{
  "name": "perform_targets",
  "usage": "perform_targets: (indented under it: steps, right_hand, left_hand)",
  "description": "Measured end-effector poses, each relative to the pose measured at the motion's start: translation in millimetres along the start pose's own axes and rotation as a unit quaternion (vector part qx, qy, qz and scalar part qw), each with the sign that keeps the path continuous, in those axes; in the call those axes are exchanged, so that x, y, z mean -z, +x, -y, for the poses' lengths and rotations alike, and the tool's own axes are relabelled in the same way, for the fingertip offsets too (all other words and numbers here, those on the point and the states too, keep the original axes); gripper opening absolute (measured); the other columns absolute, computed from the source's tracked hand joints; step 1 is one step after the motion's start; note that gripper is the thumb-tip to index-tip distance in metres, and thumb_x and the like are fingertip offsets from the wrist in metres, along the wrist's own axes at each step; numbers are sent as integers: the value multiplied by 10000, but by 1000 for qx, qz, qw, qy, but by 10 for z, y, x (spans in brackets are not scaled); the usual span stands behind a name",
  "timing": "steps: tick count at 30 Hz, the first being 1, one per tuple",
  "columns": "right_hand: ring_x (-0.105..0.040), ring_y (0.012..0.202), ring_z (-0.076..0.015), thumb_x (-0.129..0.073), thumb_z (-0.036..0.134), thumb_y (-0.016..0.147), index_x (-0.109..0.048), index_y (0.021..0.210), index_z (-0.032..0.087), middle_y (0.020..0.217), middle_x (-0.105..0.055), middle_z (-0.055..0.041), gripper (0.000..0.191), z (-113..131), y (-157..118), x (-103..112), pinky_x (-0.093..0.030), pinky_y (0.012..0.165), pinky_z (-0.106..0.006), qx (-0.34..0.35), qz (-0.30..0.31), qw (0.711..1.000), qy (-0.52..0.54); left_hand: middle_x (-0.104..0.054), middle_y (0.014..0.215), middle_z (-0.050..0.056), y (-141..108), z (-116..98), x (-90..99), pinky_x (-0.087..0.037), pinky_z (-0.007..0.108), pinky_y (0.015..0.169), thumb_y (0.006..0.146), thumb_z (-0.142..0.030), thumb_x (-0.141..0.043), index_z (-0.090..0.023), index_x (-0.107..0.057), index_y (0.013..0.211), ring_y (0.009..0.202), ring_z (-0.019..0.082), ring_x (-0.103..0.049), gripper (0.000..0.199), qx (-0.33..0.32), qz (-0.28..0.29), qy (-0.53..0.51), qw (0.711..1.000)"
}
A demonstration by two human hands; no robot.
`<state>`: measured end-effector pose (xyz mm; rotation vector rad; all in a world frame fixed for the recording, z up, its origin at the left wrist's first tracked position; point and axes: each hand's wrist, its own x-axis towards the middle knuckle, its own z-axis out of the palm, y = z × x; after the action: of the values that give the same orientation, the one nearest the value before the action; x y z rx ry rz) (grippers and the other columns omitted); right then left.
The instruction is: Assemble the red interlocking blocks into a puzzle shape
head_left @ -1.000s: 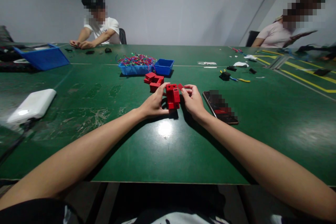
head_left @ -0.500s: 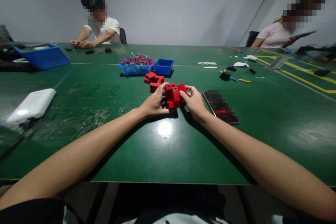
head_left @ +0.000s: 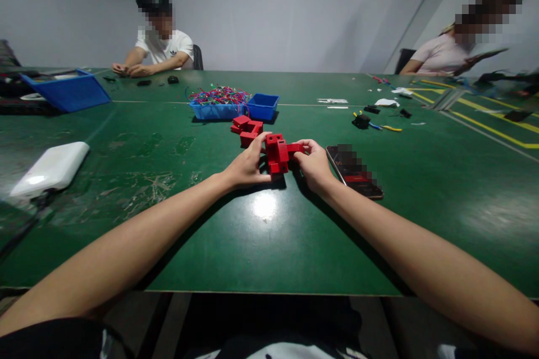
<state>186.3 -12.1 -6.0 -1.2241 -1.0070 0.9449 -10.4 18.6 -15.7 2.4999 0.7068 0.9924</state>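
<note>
The green table I'm looking across is glossy, scuffed over on the left, with yellow lines (head_left: pixel 496 129) on its far right; its bare top (head_left: pixel 227 247) catches a lamp's glare. Past the middle sit 2 blue trays, the left tray (head_left: pixel 219 112) heaped with wires (head_left: pixel 219 95), the right tray (head_left: pixel 263 106) beside it. Red blocks (head_left: pixel 249 138) lie just this side. A phone (head_left: pixel 347 171) rests rightward, a white box (head_left: pixel 54 165) well left.
</note>
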Motion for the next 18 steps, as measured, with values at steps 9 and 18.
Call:
perform_targets:
  steps: [9,18]
  right_hand:
    - [-604,592,-113,-577,102,577,-520,836,228,727,-631,58,294,0,7,-36,-546,578,-272,-48,5,991,127]
    - [-610,593,-125,-476,50,559,-519,863,227,690,-628,53,354,99,-17,-51,-545,597,-274,-93,5,984,153]
  left_hand:
    - [-391,1519,249,-6,-7,6,-478,570,1097,691,-414,-817,-186,-196,1525,1375,401,-488,1065,4,4,4,1000]
    - [-393,1515,259,-5,-12,1,-471,586,1098,693,-428,-821,-174,-204,1509,1369,405,-496,1054,8,5,2,1000]
